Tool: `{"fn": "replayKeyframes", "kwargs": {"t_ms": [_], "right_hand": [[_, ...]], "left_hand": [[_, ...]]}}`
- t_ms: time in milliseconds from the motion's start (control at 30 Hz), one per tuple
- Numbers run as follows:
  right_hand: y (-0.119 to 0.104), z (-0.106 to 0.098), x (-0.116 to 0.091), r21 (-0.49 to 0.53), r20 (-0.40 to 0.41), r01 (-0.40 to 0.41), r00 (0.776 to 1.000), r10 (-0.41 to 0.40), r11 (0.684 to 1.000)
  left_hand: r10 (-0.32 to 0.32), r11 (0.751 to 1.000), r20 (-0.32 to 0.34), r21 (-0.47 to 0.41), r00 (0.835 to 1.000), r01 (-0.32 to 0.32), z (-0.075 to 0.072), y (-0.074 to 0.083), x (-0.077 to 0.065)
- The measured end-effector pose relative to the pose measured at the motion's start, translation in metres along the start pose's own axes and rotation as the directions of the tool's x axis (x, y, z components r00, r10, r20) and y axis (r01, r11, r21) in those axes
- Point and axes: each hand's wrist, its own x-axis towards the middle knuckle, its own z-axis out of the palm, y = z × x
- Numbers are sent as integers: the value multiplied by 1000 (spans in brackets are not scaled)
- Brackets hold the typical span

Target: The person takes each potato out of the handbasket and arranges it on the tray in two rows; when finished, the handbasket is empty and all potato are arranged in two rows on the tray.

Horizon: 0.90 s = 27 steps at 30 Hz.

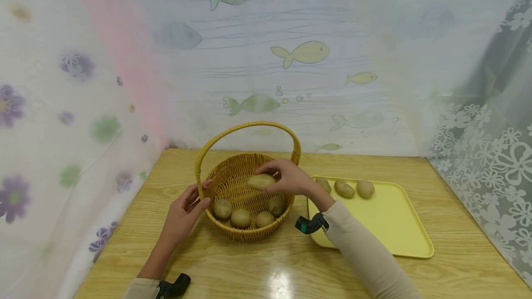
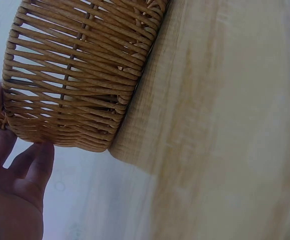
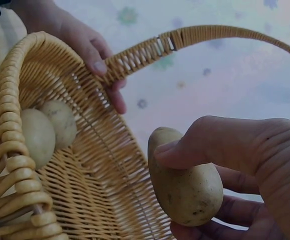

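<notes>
A potato [image 3: 187, 182] is pinched between the thumb and fingers of my right hand [image 1: 291, 178], held over the inside of a wicker basket [image 1: 249, 233]. My left hand [image 1: 183, 211] grips the basket at its left rim, where the tall arched handle [image 1: 249, 124] joins; the thumb lies near the handle's foot and the fingers reach round the outside, as the left wrist view shows on the woven wall [image 2: 74, 75]. Several potatoes lie along the near side of the basket floor, among them one potato [image 1: 223, 208] at the left and another [image 1: 276, 206] at the right.
Right of the basket lies a yellow tray [image 1: 386, 225] with three potatoes along its far edge, one [image 1: 365, 189] the rightmost; my right forearm crosses its left side. Everything stands on a wooden table [image 1: 232, 271], with patterned curtains [image 1: 257, 59] behind and at both sides.
</notes>
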Motion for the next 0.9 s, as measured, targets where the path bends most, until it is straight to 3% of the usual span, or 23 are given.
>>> {"fn": "replayKeyframes", "kwargs": {"t_ms": [700, 900], "right_hand": [[6, -8, -37, 54, -68, -69, 995, 72, 996], [10, -10, -48, 53, -86, -55, 994, 60, 997]], "left_hand": [[5, 1000, 13, -19, 1000, -5, 0, 0, -1], [9, 1000, 7, -20, 1000, -9, 0, -1, 1]]}}
